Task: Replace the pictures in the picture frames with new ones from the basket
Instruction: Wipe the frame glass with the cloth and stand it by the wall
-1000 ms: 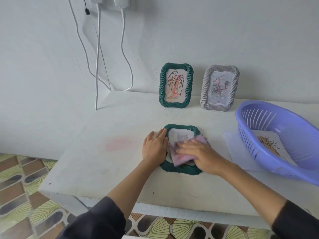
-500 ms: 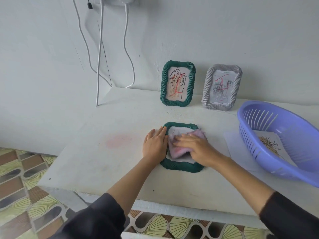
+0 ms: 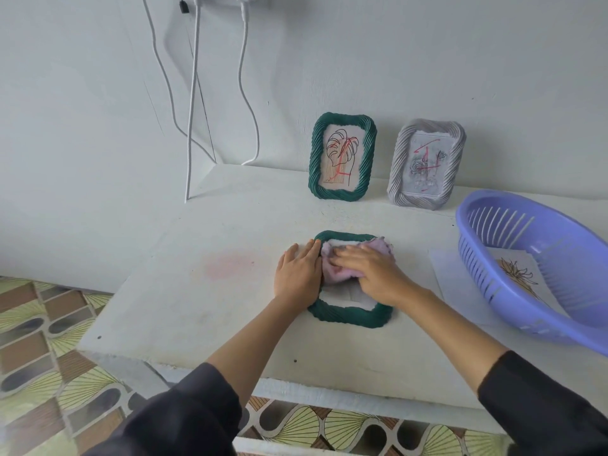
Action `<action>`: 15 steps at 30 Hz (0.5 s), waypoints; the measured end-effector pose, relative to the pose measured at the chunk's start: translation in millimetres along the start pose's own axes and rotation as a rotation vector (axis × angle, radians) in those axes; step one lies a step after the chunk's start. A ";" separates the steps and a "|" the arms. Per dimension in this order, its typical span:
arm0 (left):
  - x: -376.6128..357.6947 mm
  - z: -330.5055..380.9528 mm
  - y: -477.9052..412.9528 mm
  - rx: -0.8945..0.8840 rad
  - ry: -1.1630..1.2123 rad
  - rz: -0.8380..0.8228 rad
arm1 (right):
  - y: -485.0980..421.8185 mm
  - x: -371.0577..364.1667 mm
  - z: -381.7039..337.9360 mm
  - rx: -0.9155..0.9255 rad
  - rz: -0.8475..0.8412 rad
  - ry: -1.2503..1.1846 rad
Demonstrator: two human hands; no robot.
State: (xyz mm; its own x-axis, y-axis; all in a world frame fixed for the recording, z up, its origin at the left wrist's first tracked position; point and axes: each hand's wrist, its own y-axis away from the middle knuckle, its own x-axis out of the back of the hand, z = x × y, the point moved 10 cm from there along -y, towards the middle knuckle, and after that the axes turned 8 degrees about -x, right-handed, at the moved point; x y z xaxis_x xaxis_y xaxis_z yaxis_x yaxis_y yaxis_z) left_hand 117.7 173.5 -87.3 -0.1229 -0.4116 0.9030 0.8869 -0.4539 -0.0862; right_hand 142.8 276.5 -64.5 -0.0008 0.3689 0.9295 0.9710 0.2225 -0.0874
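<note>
Partly covered green frame, left hand flat, right hand flat on cloth

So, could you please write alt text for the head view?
A right hand presses a pink cloth onto a flat frame on a table; the left hand rests on its edge. A green frame and grey frame stand behind, a purple basket at right.

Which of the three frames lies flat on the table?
The near green frame, beneath the left hand and right hand; the far green frame and the grey frame stand upright.
</note>
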 end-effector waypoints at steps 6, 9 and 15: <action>-2.4 -1.4 -0.5 0.015 0.016 -0.014 | -1.7 13.8 11.5 -0.005 -0.049 0.043; -2.6 1.4 -0.1 -0.009 -0.022 -0.026 | -16.0 11.9 8.7 -0.108 0.031 0.047; -1.3 -1.7 -0.6 0.032 0.037 -0.001 | 37.5 -0.9 -1.5 0.035 -0.084 -0.031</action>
State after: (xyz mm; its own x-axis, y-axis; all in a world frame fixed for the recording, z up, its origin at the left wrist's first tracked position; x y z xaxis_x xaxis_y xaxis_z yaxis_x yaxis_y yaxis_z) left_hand 116.6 173.0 -89.1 -0.1396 -0.4405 0.8869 0.9003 -0.4294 -0.0715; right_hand 179.6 283.1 -68.1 -0.0901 0.3752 0.9225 0.9582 0.2853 -0.0225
